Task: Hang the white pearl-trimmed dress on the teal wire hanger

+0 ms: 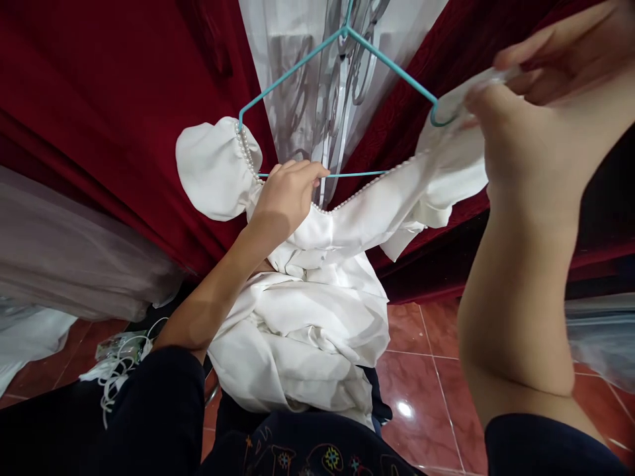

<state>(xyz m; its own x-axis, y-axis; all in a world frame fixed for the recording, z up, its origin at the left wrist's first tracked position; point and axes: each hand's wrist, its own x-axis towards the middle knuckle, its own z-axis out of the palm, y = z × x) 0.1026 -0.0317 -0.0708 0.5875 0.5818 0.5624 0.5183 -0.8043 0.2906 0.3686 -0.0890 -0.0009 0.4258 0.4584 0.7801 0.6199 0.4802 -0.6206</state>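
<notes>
White pearl-trimmed dress (342,228): below turquoise hanger (346,30), stretched between both hands
Left hand (288,192): gripping hanger's lower bar (357,174)
Right hand (548,119): pinching sleeve (444,149) beside hanger's right end

A pearl-edged, puff-sleeved white dress (333,238) stretches across a turquoise wire hanger (346,30), skirt (307,314) bunched below.

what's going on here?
A person is handling a white dress on a turquoise hanger. The left hand is closed around the hanger's lower bar; the right hand, blurred, pinches white fabric near the hanger's right end. The hanger's left end meets the pearl trim beside a puffed sleeve. The lower fabric is bunched up.
</notes>
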